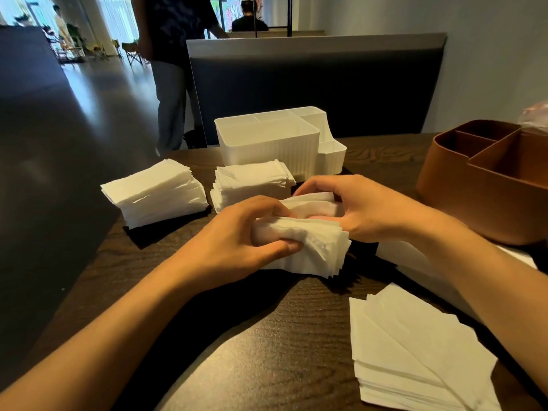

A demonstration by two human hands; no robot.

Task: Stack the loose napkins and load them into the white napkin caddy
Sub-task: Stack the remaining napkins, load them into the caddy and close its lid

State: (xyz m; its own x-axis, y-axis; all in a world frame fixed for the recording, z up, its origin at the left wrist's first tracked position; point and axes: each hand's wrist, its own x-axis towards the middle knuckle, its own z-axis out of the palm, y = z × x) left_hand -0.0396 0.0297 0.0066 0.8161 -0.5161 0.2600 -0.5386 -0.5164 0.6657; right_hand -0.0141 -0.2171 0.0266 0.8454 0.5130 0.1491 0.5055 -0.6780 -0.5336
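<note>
Both hands, left hand (237,244) and right hand (353,207), grip one napkin bundle (314,247). Three other napkin stacks (154,197) lie around; one white caddy (267,140), one brown caddy (489,185). No readable writing.

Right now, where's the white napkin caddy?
The white napkin caddy stands at the table's far edge, centre of the head view, just behind a napkin stack and left of the brown caddy.
</note>
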